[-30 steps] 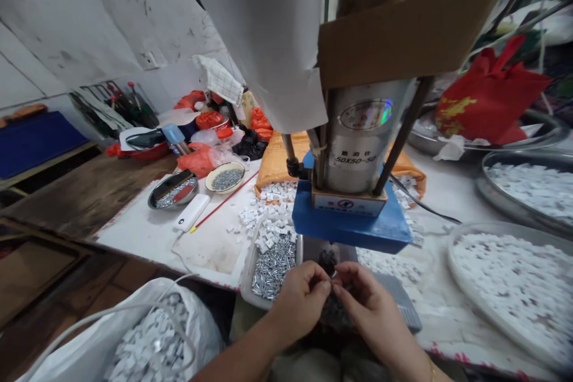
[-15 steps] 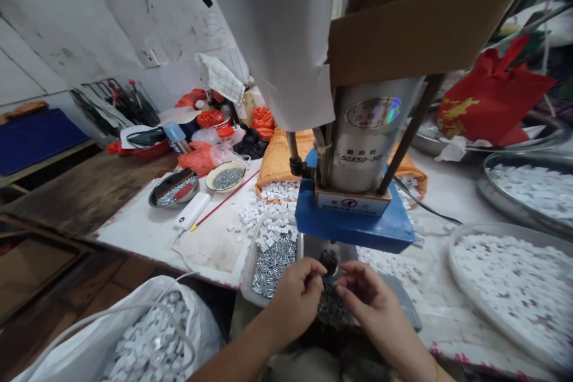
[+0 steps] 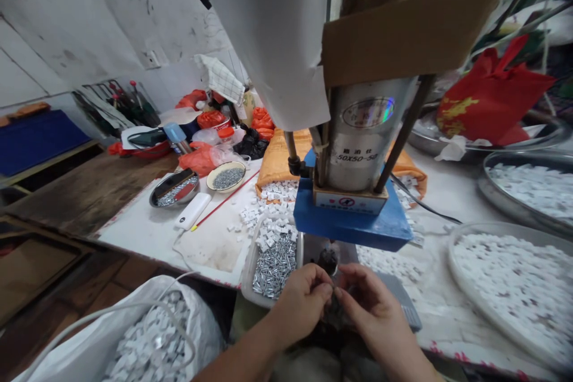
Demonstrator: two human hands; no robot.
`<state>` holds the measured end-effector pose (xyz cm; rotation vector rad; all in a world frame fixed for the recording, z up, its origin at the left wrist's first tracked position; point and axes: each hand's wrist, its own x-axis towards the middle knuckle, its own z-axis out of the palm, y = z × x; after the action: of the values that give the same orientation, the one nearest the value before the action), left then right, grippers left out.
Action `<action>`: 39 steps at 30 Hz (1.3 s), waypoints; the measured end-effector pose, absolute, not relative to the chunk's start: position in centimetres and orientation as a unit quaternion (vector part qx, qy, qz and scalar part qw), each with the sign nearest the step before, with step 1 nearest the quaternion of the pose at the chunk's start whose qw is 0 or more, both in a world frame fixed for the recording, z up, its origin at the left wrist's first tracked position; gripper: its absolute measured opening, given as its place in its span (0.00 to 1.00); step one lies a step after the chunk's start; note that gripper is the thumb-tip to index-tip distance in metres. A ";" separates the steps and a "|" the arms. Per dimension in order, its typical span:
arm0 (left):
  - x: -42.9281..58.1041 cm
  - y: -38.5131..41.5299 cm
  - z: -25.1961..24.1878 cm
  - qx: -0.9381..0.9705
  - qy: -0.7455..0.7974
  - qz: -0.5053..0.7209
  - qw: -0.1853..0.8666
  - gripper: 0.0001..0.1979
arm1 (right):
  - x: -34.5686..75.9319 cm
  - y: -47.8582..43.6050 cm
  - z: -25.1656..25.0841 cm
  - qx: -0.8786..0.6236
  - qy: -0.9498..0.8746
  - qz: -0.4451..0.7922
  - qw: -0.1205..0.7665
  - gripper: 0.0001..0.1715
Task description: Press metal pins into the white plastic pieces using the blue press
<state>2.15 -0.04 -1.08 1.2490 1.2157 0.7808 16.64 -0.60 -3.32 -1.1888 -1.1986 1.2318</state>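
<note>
- Cluttered white worktable (image 3: 152,230) is stretching out beneath a scuffed pale wall, with a bare brown wooden bench lying at nine o'clock of it.
- At the middle, a silver cylinder press on a blue metal platform (image 3: 358,149) is standing under a brown cardboard hood (image 3: 403,27) and a hanging white sheet.
- Just below the blue platform, at six o'clock, the left hand (image 3: 301,303) and the right hand (image 3: 373,310) are meeting fingertip to fingertip.
- Both hands are pinching closed on something small and dark; it is too small to name.
- The hands are working over a heap of small dark metal parts (image 3: 333,310) lying directly beneath them.
- At nine o'clock of the left hand, a clear plastic tub of silver screws and white square pieces (image 3: 272,262) is sitting just beside it.
- At three o'clock of the press, a round shallow tray of white pieces (image 3: 510,286) is lying near the right hand.
- At seven o'clock, a white plastic sack of white square pieces (image 3: 147,340) is standing open.
- At ten o'clock, a white power bank (image 3: 192,210), a steel dish and a small bowl of screws are lying together.
- At two o'clock, a red fabric bag (image 3: 487,98) is resting in a metal pan.
</note>
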 end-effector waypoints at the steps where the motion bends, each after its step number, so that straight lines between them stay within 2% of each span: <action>1: 2.2 0.0 -1.1 0.506 0.518 0.326 0.608 0.03 | 16.6 -0.7 -3.3 -0.489 -0.486 0.513 0.511 0.17; 4: 2.2 -0.2 -1.1 0.506 0.521 0.314 0.611 0.04 | 16.5 -0.7 -3.0 -0.479 -0.416 0.567 0.525 0.18; 7: 1.9 -0.6 -0.8 0.634 0.539 0.310 0.460 0.06 | 16.8 -0.3 -2.7 -0.488 -0.352 0.608 0.518 0.19; 10: 1.5 -0.8 -0.5 0.718 0.548 0.269 0.335 0.07 | 17.3 0.0 -2.8 -0.518 -0.375 0.579 0.506 0.21; 15: 0.9 -0.2 0.0 0.711 0.554 0.278 0.333 0.05 | 17.5 -0.2 -4.0 -0.534 -0.456 0.517 0.489 0.21; 21: 0.9 -0.2 0.3 0.728 0.513 0.299 0.342 0.14 | 17.2 -0.5 -4.6 -0.519 -0.557 0.462 0.455 0.16; 28: 1.1 -0.5 0.2 0.788 0.524 0.212 0.241 0.12 | 17.2 -0.6 -3.3 -0.527 -0.636 0.398 0.399 0.16; 34: 2.0 -1.3 0.3 0.865 0.453 0.152 0.152 0.10 | 17.0 -0.7 -3.1 -0.528 -0.662 0.382 0.370 0.19; 36: 2.1 -1.5 0.1 0.863 0.442 0.178 0.168 0.11 | 17.0 -0.8 -3.2 -0.527 -0.649 0.402 0.374 0.20; 39: 1.6 -1.3 0.1 0.821 0.438 0.262 0.257 0.12 | 17.0 -0.9 -3.4 -0.512 -0.585 0.482 0.404 0.19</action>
<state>1.61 -1.29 0.09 2.2261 1.1887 0.7104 17.03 -0.88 -3.44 -1.2940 -1.4763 1.2165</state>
